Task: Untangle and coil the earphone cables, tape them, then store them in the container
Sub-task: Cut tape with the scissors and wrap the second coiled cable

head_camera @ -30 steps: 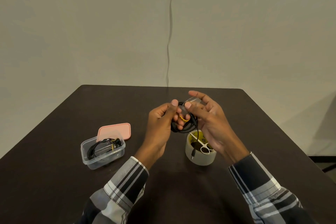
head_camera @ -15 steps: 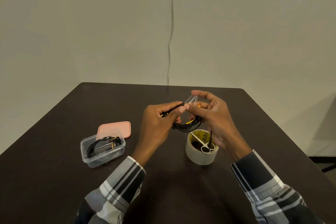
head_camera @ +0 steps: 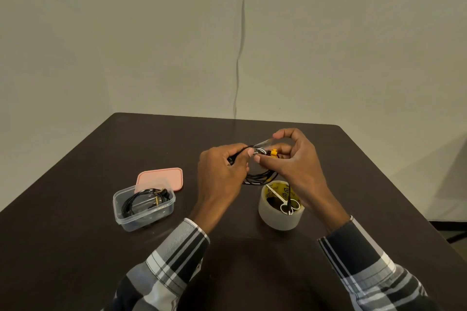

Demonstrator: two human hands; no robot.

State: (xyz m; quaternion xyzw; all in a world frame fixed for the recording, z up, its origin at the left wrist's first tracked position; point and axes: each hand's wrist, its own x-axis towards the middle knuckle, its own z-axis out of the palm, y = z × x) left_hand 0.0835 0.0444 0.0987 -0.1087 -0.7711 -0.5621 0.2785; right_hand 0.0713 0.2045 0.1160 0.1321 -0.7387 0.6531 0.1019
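Above the middle of the dark table, my left hand grips a coiled black earphone cable with yellow parts. My right hand pinches a strip of clear tape against the top of that coil. The coil's lower loops hang between both hands. At the left stands a clear plastic container that holds another coiled black earphone. Its pink lid lies flat behind it.
A roll of clear tape stands below my right hand, with small white scissors resting in its core. The table's far edge meets a pale wall with a thin cable running down it.
Both hands turned the coil from upright to flatter and shifted slightly away from me. My right fingers moved the tape strip over the top of the bundle.
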